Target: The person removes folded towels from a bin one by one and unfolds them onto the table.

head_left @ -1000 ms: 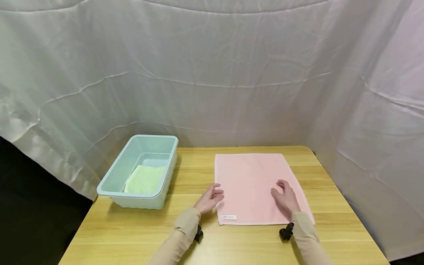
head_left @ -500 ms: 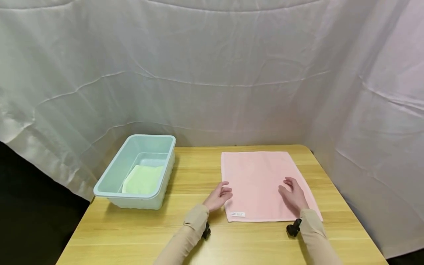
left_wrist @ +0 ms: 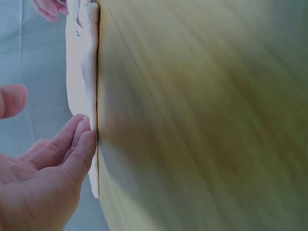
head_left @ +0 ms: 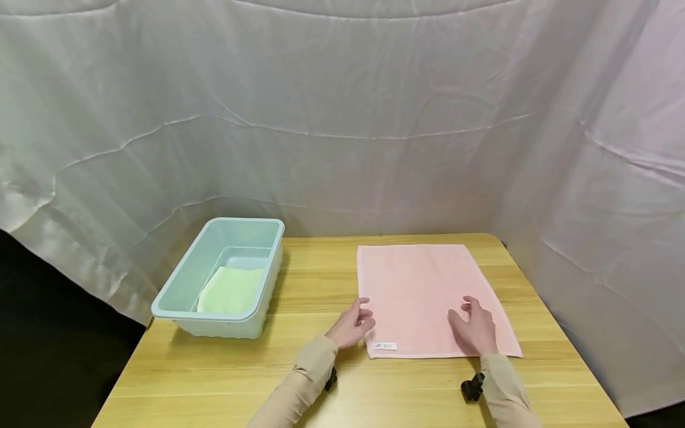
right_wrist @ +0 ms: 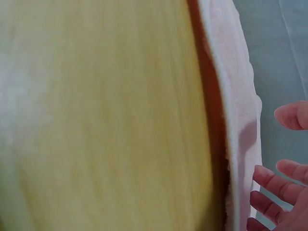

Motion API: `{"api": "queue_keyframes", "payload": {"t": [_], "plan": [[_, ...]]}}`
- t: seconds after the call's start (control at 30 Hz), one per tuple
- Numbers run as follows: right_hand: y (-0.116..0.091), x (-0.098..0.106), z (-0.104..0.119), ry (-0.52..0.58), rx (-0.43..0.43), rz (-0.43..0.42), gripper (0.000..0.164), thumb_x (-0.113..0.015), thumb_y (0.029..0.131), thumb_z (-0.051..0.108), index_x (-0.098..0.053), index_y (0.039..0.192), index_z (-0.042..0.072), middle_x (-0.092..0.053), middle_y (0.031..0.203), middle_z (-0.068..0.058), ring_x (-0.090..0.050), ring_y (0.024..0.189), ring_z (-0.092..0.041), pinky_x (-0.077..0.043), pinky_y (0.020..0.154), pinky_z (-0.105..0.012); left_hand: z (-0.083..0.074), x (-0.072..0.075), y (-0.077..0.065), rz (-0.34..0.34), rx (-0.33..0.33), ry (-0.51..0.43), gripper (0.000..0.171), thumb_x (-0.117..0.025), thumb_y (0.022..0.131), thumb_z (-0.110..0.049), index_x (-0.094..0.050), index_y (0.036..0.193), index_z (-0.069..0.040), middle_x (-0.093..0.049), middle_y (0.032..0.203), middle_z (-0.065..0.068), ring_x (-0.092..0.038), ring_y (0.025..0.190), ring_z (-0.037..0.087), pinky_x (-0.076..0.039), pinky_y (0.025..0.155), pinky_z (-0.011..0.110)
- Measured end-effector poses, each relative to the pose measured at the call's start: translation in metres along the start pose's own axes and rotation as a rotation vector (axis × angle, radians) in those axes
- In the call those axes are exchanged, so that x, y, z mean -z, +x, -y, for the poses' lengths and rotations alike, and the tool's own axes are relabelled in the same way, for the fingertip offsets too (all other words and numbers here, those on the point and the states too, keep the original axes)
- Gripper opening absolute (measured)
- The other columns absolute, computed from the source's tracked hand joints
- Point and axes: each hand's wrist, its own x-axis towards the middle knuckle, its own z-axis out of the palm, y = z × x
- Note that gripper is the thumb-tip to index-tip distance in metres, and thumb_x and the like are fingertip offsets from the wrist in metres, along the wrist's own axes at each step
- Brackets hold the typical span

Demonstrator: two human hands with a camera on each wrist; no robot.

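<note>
A pink towel (head_left: pixel 414 291) lies spread flat on the table, a small white label (head_left: pixel 385 346) at its near left corner. At the towel's left edge is my left hand (head_left: pixel 350 324), fingers loosely bent and thumb apart; in the left wrist view its fingertips (left_wrist: pixel 86 137) meet the towel's edge, with nothing gripped. My right hand (head_left: pixel 476 327) is over the near right part of the towel, its fingers relaxed and spread in the right wrist view. Whether the right fingertips (right_wrist: pixel 260 172) touch the cloth, I cannot tell.
A pale blue plastic tub (head_left: pixel 217 315) stands on the left of the wooden table (head_left: pixel 316 267). Inside it lies a folded light green cloth (head_left: pixel 230 291). A grey curtain (head_left: pixel 342 131) hangs behind the table and along its right side.
The head view has shifted slightly, so tub and towel sit differently in frame. My right hand has drawn back slightly toward the near edge. My left hand stays at the towel's left edge.
</note>
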Motion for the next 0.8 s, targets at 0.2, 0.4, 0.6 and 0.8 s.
{"api": "queue_keyframes", "payload": {"t": [0.2, 0.4, 0.6, 0.8], "plan": [[0.007, 0.003, -0.01, 0.021, -0.029, -0.012, 0.071, -0.056, 0.097, 0.036, -0.03, 0.151, -0.002, -0.053, 0.141, -0.025, -0.044, 0.134, -0.046, -0.036, 0.112, -0.057, -0.007, -0.008, 0.004, 0.007, 0.011, 0.023, 0.058, -0.054, 0.101, -0.019, -0.031, 0.15, 0.003, -0.058, 0.139, 0.03, -0.058, 0.129, 0.042, -0.046, 0.112, 0.052], [0.013, 0.01, -0.019, 0.037, -0.047, 0.007, 0.076, -0.054, 0.098, 0.035, -0.023, 0.153, -0.005, -0.046, 0.146, -0.029, -0.038, 0.138, -0.046, -0.033, 0.117, -0.055, -0.013, -0.019, 0.016, 0.016, 0.019, 0.056, 0.059, -0.055, 0.101, -0.021, -0.03, 0.151, 0.0, -0.057, 0.142, 0.028, -0.059, 0.128, 0.042, -0.047, 0.111, 0.051], [0.022, 0.017, -0.029, 0.048, -0.072, 0.028, 0.081, -0.051, 0.099, 0.039, -0.014, 0.156, -0.006, -0.039, 0.152, -0.029, -0.032, 0.143, -0.047, -0.027, 0.12, -0.057, -0.018, -0.029, 0.029, 0.022, 0.046, 0.094, 0.061, -0.055, 0.102, -0.025, -0.028, 0.152, -0.003, -0.054, 0.147, 0.023, -0.059, 0.128, 0.041, -0.046, 0.112, 0.049], [0.03, 0.025, -0.037, 0.039, -0.096, 0.037, 0.085, -0.05, 0.1, 0.041, -0.008, 0.157, -0.005, -0.033, 0.156, -0.03, -0.029, 0.144, -0.048, -0.026, 0.121, -0.058, -0.022, -0.038, 0.04, 0.046, 0.056, 0.086, 0.063, -0.055, 0.102, -0.025, -0.026, 0.154, -0.004, -0.05, 0.151, 0.021, -0.056, 0.133, 0.038, -0.043, 0.116, 0.047]]}}
